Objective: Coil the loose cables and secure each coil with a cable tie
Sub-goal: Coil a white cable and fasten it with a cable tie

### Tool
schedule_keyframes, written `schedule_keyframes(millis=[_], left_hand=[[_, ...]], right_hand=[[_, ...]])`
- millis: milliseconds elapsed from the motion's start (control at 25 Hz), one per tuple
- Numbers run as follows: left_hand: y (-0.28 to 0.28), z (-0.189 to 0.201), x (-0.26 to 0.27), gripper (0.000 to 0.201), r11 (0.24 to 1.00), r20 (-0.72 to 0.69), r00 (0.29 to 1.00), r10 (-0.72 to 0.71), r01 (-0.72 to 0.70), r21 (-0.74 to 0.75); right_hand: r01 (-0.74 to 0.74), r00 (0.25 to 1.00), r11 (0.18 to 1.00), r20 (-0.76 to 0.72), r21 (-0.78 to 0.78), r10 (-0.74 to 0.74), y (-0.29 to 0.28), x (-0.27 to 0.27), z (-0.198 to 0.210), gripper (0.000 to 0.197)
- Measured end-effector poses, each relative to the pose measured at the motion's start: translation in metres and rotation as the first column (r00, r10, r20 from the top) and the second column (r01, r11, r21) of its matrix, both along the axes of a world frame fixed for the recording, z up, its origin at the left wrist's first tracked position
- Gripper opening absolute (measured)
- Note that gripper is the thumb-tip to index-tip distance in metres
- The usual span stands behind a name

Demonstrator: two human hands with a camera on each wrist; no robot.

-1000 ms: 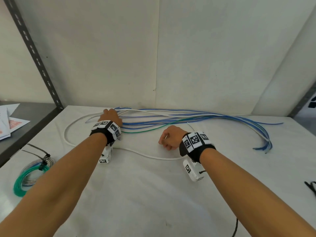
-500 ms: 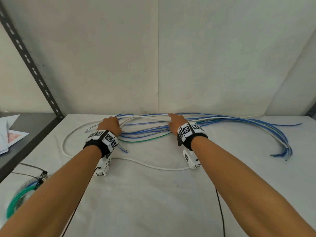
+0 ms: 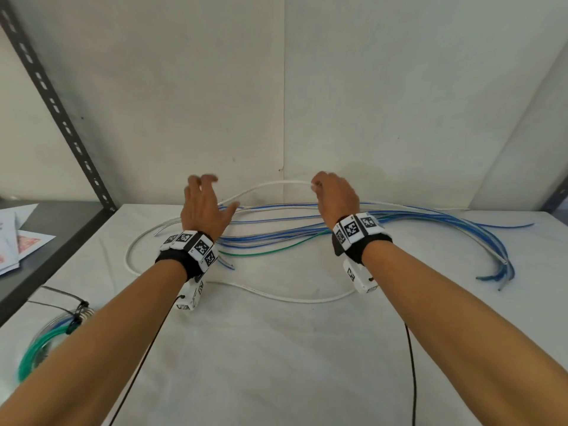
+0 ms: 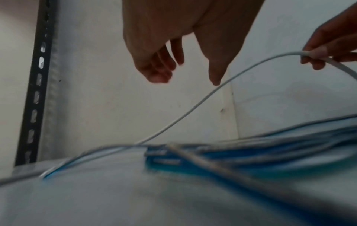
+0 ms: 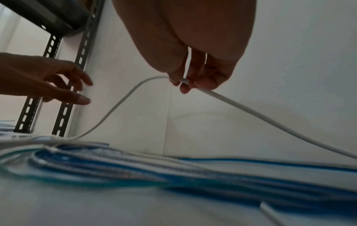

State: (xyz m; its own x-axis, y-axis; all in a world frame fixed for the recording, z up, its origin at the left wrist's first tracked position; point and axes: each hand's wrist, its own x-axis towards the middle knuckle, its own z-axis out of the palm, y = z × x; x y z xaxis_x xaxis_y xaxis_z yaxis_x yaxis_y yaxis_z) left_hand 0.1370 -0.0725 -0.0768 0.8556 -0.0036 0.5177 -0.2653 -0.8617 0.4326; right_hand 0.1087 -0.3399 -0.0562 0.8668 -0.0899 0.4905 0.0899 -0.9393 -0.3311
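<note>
Head view: right hand [image 3: 335, 195] pinching limp, light white cable [image 3: 264, 187] mid-span; left hand [image 3: 204, 207] hovering, fingers spread, holding nothing.

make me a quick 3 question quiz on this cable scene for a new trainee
1. True or false: the right hand pinches the white cable and holds part of it above the table.
2. Which best describes the left hand? A) gripping the blue cables B) raised with fingers spread, holding nothing C) pressing on the green coil
3. Fill in: the coil already tied, at the near left of the table, is mostly ____ in colour.

Key
1. True.
2. B; the blue cables lie loose on the table below it.
3. Green; the tied coil sits by the left forearm.
</note>
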Motion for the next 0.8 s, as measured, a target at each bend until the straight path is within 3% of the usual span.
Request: schedule_keyframes(millis=[80,160,240,320,400,520,600,640,720,800], left_hand=[[-0.014,0.027,-0.004,0.08,0.991,0.12,0.984,-0.129,0.122,0.063],[-0.031,0.053,-0.005,0.069,0.966,0.132,0.957,-0.258,0.25,0.069],[-0.049,0.079,-0.014,0.045,0.928,0.158,0.922,-0.355,0.367,-0.058],[-0.063,0.099,-0.026,0.038,0.858,0.132,0.888,-0.441,0.46,-0.227],[-0.069,0.114,-0.041,0.043,0.821,0.166,0.875,-0.455,0.484,-0.302],[-0.071,0.135,-0.058,0.04,0.699,0.197,0.846,-0.495,0.522,-0.489],[-0.07,0.147,-0.07,0.037,0.581,0.211,0.835,-0.508,0.513,-0.632],[-0.069,0.153,-0.074,0.035,0.511,0.223,0.826,-0.518,0.507,-0.694],[-0.067,0.168,-0.085,0.029,0.347,0.256,0.792,-0.554,0.499,-0.794],[-0.07,0.181,-0.092,0.022,0.251,0.249,0.785,-0.567,0.452,-0.856]], right_hand=[[-0.043,0.987,0.999,0.155,0.009,0.042,-0.002,-0.01,0.028,0.019],[-0.094,0.951,0.996,0.298,0.009,0.087,0.001,-0.024,0.052,0.018],[-0.129,0.889,0.991,0.446,0.039,0.098,0.006,-0.038,0.072,0.016],[-0.147,0.837,0.985,0.542,0.085,0.079,0.007,-0.054,0.089,0.014],[-0.13,0.864,0.984,0.501,0.122,0.053,-0.002,-0.065,0.094,0.014],[0.108,0.987,0.992,0.108,0.067,-0.115,-0.037,-0.077,0.067,0.016],[0.202,0.973,0.977,-0.133,0.073,-0.191,-0.065,-0.089,0.041,0.017],[0.238,0.96,0.965,-0.177,0.109,-0.217,-0.075,-0.095,0.033,0.018],[0.284,0.958,0.929,-0.123,0.237,-0.261,-0.083,-0.105,0.031,0.019],[0.213,0.958,0.875,0.083,0.436,-0.274,-0.077,-0.111,0.047,0.018]])
